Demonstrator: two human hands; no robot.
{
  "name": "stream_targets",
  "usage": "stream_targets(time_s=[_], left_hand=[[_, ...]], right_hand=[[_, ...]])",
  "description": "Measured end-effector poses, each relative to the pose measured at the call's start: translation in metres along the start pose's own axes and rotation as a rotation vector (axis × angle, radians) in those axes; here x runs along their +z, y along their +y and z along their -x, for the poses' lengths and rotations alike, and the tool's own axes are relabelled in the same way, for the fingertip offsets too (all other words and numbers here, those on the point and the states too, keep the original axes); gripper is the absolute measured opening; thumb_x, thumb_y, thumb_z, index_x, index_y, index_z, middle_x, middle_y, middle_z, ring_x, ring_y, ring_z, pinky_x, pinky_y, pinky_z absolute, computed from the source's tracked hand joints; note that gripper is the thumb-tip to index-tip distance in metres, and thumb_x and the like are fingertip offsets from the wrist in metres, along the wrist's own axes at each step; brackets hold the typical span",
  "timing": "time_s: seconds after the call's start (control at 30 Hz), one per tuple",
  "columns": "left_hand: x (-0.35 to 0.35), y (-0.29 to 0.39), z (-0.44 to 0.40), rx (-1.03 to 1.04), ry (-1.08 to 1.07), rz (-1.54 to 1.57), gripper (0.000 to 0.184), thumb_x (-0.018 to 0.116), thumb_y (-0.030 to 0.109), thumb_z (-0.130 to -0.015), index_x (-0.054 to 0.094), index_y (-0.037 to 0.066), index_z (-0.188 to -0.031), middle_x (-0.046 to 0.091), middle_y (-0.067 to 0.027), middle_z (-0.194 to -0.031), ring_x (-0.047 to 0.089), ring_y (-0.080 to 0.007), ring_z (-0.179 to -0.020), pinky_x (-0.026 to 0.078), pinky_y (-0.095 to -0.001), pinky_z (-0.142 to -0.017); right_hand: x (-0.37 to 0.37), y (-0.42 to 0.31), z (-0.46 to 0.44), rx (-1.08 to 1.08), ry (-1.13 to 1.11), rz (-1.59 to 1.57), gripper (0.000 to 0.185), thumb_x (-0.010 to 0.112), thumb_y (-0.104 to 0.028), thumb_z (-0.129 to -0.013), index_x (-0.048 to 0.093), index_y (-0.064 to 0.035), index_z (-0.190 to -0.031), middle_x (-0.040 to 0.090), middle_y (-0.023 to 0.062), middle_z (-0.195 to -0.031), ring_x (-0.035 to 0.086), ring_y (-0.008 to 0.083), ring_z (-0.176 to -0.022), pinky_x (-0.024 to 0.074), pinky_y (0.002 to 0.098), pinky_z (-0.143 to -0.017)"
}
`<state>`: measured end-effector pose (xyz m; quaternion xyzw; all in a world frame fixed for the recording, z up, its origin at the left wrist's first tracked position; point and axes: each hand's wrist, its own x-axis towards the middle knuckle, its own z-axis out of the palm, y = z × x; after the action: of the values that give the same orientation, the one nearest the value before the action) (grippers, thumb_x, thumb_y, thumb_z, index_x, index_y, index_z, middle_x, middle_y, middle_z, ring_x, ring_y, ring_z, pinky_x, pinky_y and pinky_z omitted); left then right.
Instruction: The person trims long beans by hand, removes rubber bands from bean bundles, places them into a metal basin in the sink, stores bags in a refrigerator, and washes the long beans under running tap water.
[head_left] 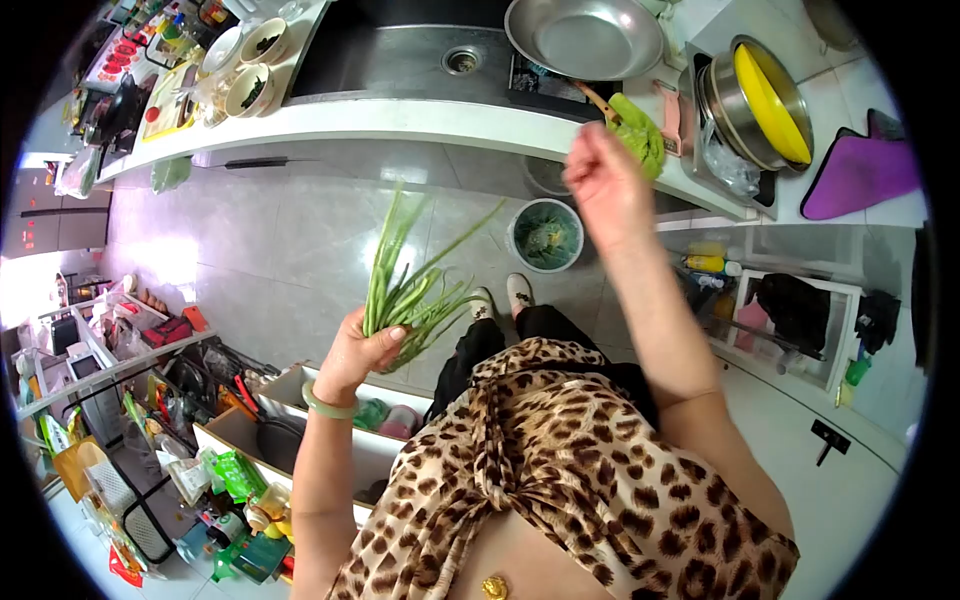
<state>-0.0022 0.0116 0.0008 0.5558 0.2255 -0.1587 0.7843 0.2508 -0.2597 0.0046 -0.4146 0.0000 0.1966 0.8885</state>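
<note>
My left hand (pixel 372 342) is closed around a bunch of long green stalks (pixel 405 280), with their thin ends fanned upward and to the right. My right hand (pixel 608 190) is raised near the counter edge, with its fingers curled in and slightly blurred. Whether anything is between those fingers is hidden. Just beyond it, a crumpled light-green thing (pixel 636 135), possibly a leaf or a cloth, lies at the counter edge beside a wooden handle (pixel 597 100). On the floor, a bin (pixel 546 235) with green scraps inside stands below and left of my right hand.
A steel sink (pixel 400 60) lies ahead, with a wide metal pan (pixel 585 35) at its right. Bowls (pixel 248 90) stand on the left counter. Stacked metal basins (pixel 755 105) are at right. An open drawer (pixel 300 430) and crowded shelves (pixel 130 345) flank my left side.
</note>
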Motion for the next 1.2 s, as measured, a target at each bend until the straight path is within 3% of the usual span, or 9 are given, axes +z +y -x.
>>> stream_targets(time_s=[0.17, 0.23, 0.37, 0.43, 0.57, 0.67, 0.77, 1.1, 1.2], left_hand=[[-0.012, -0.016, -0.009, 0.14, 0.08, 0.31, 0.034, 0.061, 0.038, -0.09, 0.054, 0.006, -0.101, 0.037, 0.0042, -0.056, 0.033, -0.0077, -0.044, 0.031, -0.0246, -0.046], [-0.012, -0.014, -0.023, 0.178, 0.118, 0.529, 0.032, 0.056, 0.034, -0.094, 0.052, 0.007, -0.109, 0.038, 0.0035, -0.063, 0.037, -0.0088, -0.05, 0.037, -0.0267, -0.056], [-0.009, -0.016, -0.038, 0.266, 0.111, 0.735, 0.029, 0.055, 0.027, -0.094, 0.05, 0.008, -0.116, 0.046, 0.003, -0.073, 0.046, -0.0102, -0.063, 0.043, -0.0321, -0.073], [-0.002, -0.014, -0.049, 0.317, 0.092, 0.862, 0.029, 0.055, 0.024, -0.095, 0.05, 0.009, -0.118, 0.049, 0.0029, -0.078, 0.05, -0.0109, -0.069, 0.045, -0.0347, -0.08], [0.011, -0.013, -0.055, 0.422, 0.005, 1.131, 0.029, 0.051, 0.021, -0.096, 0.05, 0.009, -0.122, 0.059, -0.0013, -0.106, 0.056, -0.0163, -0.104, 0.039, -0.0453, -0.102], [0.013, -0.007, -0.05, 0.467, 0.136, 1.146, 0.038, 0.047, 0.023, -0.097, 0.045, 0.009, -0.133, 0.045, -0.0098, -0.138, 0.039, -0.0237, -0.131, 0.031, -0.049, -0.109], [0.019, 0.001, -0.051, 0.558, -0.037, 1.187, 0.039, 0.047, 0.021, -0.097, 0.043, 0.007, -0.134, 0.037, -0.0139, -0.144, 0.033, -0.0271, -0.135, 0.029, -0.0473, -0.111], [0.009, -0.003, -0.053, 0.589, -0.115, 1.112, 0.052, 0.049, 0.02, -0.096, 0.03, 0.005, -0.141, 0.028, -0.0178, -0.148, 0.026, -0.0307, -0.138, 0.034, -0.0458, -0.108], [0.005, -0.007, -0.054, 0.565, -0.097, 0.934, 0.059, 0.054, 0.025, -0.093, 0.028, 0.015, -0.144, 0.034, -0.0165, -0.145, 0.033, -0.0306, -0.135, 0.038, -0.0506, -0.103]], right_hand=[[-0.092, 0.019, -0.004, 0.262, -0.228, 0.965, 0.032, 0.049, -0.025, -0.096, 0.057, 0.0016, -0.113, 0.062, 0.0093, -0.093, 0.058, 0.0182, -0.084, 0.0464, 0.0283, -0.079], [-0.099, 0.041, 0.017, -0.203, -0.238, 1.858, 0.04, 0.054, -0.021, -0.093, 0.049, -0.0013, -0.127, 0.059, 0.0135, -0.115, 0.058, 0.0248, -0.102, 0.0458, 0.0333, -0.089], [-0.054, 0.064, 0.029, 0.206, -0.408, 1.107, 0.046, 0.061, -0.018, -0.088, 0.048, -0.0031, -0.129, 0.053, 0.0126, -0.127, 0.052, 0.0241, -0.116, 0.0406, 0.035, -0.099], [0.023, 0.074, 0.053, 0.168, -0.818, 0.998, 0.049, 0.063, -0.018, -0.087, 0.046, -0.0031, -0.131, 0.054, 0.0122, -0.127, 0.051, 0.024, -0.118, 0.0405, 0.0354, -0.1], [0.069, 0.103, 0.067, 0.128, -0.873, 1.063, 0.049, 0.064, -0.02, -0.087, 0.044, -0.0017, -0.128, 0.056, 0.015, -0.121, 0.053, 0.0234, -0.116, 0.0415, 0.0354, -0.097], [0.072, 0.126, 0.06, 0.278, -0.773, 0.895, 0.038, 0.06, -0.021, -0.091, 0.048, -0.0003, -0.12, 0.058, 0.0108, -0.111, 0.057, 0.0164, -0.102, 0.0448, 0.0303, -0.088], [0.06, 0.133, 0.046, 0.495, -0.82, 0.484, 0.03, 0.056, -0.023, -0.095, 0.05, 0.0, -0.113, 0.058, 0.0047, -0.099, 0.055, 0.0091, -0.089, 0.0453, 0.025, -0.079], [0.067, 0.128, 0.041, 0.72, -0.856, 0.456, 0.038, 0.045, -0.034, -0.099, 0.053, -0.0009, -0.117, 0.062, 0.0036, -0.09, 0.058, 0.0093, -0.077, 0.0485, 0.0224, -0.069], [0.067, 0.129, 0.041, 0.762, -0.875, 0.465, 0.036, 0.041, -0.032, -0.1, 0.052, -0.0018, -0.117, 0.064, 0.0051, -0.093, 0.06, 0.011, -0.08, 0.0489, 0.024, -0.073]])
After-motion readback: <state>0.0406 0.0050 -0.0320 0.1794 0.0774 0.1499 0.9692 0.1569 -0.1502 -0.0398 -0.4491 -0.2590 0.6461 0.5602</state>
